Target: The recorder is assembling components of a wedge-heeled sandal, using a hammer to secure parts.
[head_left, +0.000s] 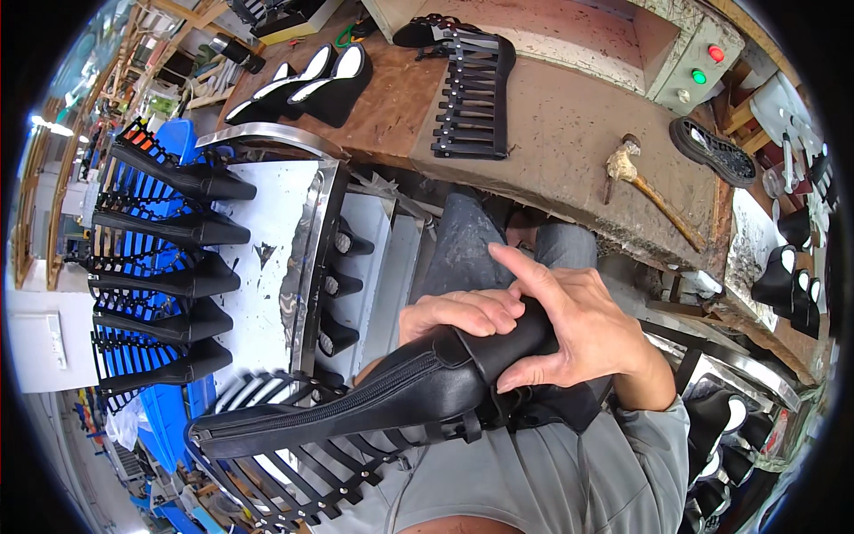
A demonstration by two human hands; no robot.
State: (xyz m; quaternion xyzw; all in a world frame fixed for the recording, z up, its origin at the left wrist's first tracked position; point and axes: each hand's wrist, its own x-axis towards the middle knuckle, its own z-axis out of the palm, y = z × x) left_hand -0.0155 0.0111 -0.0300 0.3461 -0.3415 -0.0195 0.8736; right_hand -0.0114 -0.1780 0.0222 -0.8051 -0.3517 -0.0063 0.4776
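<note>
Slantwise before the rumpled grey shirt lies a ladder-strapped black leather boot, smooth-skinned, with a long toothed zip. Its rounded end sits under the curled, gripping fingers of the left hand — the right hand spreads wide around that end. Beyond, a wooden-handled hammer rests on the scuffed brown desk, near a studded, strappy black shoe.

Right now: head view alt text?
Left hand grips a black strappy zip-up boot; right hand is spread around its end. Beyond, a wooden-handled hammer lies on a brown workbench; similar black boots line a white shelf at left.
</note>
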